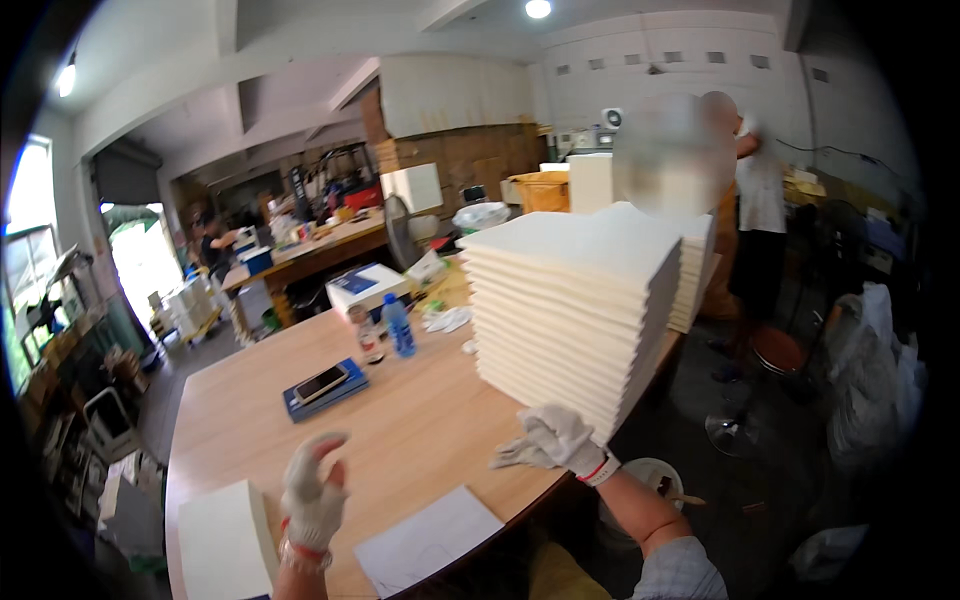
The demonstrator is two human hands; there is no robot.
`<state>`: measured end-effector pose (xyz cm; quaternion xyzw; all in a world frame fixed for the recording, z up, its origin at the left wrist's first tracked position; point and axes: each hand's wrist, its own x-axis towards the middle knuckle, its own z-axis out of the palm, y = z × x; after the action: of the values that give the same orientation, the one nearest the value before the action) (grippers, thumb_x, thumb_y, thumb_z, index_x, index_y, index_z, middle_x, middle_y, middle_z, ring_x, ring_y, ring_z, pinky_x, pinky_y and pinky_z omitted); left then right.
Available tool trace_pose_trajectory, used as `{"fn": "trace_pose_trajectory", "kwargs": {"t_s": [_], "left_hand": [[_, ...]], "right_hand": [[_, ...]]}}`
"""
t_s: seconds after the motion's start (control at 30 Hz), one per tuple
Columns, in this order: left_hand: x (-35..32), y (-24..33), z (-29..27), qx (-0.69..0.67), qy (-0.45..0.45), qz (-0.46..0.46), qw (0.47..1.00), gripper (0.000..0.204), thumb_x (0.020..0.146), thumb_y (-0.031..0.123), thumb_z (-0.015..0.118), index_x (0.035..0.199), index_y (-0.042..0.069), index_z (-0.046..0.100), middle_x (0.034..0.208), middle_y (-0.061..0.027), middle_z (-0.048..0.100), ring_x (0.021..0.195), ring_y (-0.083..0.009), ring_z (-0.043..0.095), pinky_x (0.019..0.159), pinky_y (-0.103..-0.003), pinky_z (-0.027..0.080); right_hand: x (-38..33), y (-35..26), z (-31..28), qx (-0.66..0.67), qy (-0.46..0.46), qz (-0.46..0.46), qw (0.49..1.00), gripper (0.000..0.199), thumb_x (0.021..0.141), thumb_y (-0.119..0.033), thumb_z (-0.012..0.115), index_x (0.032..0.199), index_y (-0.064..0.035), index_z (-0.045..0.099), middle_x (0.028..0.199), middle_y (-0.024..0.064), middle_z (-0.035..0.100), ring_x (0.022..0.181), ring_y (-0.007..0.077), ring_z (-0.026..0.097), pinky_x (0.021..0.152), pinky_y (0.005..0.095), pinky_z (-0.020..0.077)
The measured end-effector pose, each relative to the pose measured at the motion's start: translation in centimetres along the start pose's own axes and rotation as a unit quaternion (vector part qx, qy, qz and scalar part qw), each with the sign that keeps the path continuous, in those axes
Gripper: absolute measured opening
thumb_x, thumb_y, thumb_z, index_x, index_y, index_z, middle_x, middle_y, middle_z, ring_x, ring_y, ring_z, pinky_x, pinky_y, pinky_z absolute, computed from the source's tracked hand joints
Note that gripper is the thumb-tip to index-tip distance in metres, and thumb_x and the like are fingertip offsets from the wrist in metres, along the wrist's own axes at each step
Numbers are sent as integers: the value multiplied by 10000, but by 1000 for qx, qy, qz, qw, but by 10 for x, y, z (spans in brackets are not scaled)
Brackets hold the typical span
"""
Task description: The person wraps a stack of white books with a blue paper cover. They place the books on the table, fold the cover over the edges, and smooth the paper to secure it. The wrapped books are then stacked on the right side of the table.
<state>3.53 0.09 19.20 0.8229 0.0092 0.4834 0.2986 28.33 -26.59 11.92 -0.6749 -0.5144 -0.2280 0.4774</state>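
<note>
My left hand, in a white glove with bare fingertips, is raised over the near part of the wooden table. Its fingers are bent and apart, with nothing between them. In a white glove too, my right hand is closed on a crumpled off-white cloth at the table's right edge. Right beyond it rises a tall stack of thick white slabs. A flat white sheet lies between my forearms, and a white box-like block is left of my left hand.
A phone rests on a blue book. Behind it stand a blue bottle, a clear bottle and a white-and-blue box. A bucket holding a brush is below the right edge. Another person stands beyond the stack.
</note>
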Motion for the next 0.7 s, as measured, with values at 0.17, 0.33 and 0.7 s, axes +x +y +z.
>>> {"fn": "trace_pose_trajectory", "kwargs": {"t_s": [0.17,0.33,0.7], "left_hand": [[136,55,167,-453,-305,-261,796,315,979,285,564,1157,26,561,992,-110,641,840,-198,635,767,-347,562],[184,112,273,-588,-352,-425,591,421,992,399,508,1167,20,453,994,-124,601,752,-198,609,658,-316,560],[230,113,317,-625,-350,-253,650,556,1011,439,443,1258,-57,384,1254,-205,471,1183,-285,501,1004,-404,482]], "right_hand": [[38,-39,-100,-143,72,-65,985,284,856,-149,691,1079,12,621,1019,173,649,867,352,647,752,404,535],[19,-48,-131,-94,0,-87,992,253,862,-158,688,1059,-6,639,945,170,654,818,334,653,693,376,529],[-31,-39,-137,-17,-35,-21,999,214,879,-146,676,1014,20,659,911,152,668,801,303,664,675,337,536]]}}
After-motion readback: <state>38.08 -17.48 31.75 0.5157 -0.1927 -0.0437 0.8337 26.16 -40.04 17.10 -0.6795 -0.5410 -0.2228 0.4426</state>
